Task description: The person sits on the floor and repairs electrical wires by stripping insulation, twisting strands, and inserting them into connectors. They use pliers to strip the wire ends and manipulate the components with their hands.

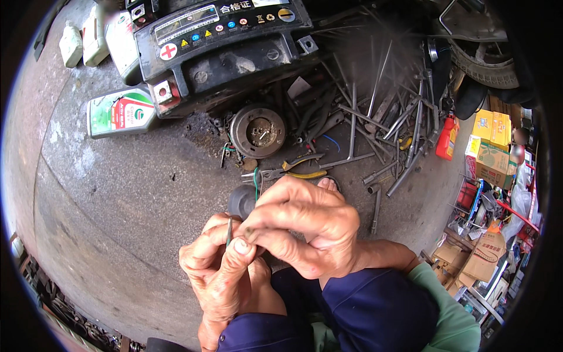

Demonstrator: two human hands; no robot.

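My left hand (218, 267) is closed, with a thin pointed metal piece (229, 231) sticking up between thumb and fingers. Against its thumb, my right hand (314, 226) pinches with thumb and forefinger; the small thing there is mostly hidden. A green wire (255, 180) rises from behind the right hand's knuckles; whether it is held I cannot tell. Just beyond the fingers sits a dark round piece (240, 201), partly covered. Pliers with yellow handles (308, 175) lie on the ground past the right hand.
Ahead stand a large black battery (234, 64) and a round metal drum (257, 132) holding small parts. A heap of wrenches and rods (387, 120) spreads to the right, near a red bottle (447, 138) and cardboard boxes (492, 161). A plastic bottle (121, 111) lies left.
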